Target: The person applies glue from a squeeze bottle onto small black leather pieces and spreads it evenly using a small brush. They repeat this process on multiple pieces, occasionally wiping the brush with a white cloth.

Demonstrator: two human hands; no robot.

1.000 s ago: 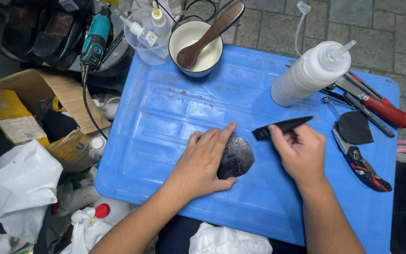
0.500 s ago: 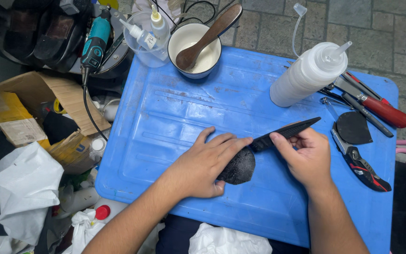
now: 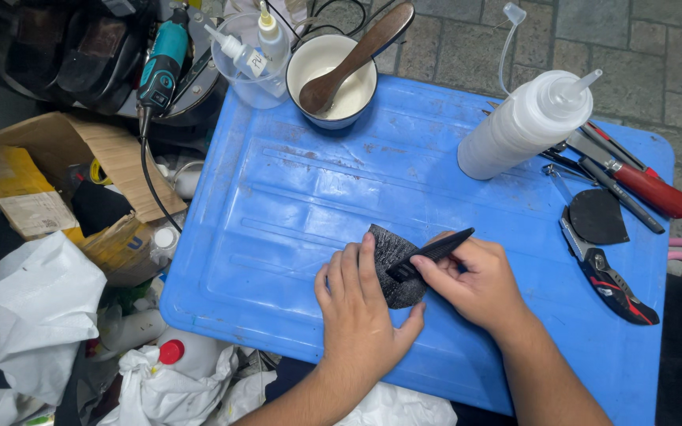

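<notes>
My left hand presses flat on a black rounded rubber piece that lies on the blue plastic table. My right hand grips a thin black flat tool, whose lower end rests on the rubber piece between both hands. Most of the rubber piece's lower half is hidden under my left fingers and thumb.
A white bowl with a wooden spoon stands at the table's far edge, a white squeeze bottle lies at the right. Pliers, a red-handled tool and another black rubber piece lie at the right edge. Boxes, bags and a teal rotary tool crowd the left.
The rubber piece has been turned and now lies more upright under my left hand. My right hand has drawn the black tool down and left onto it.
</notes>
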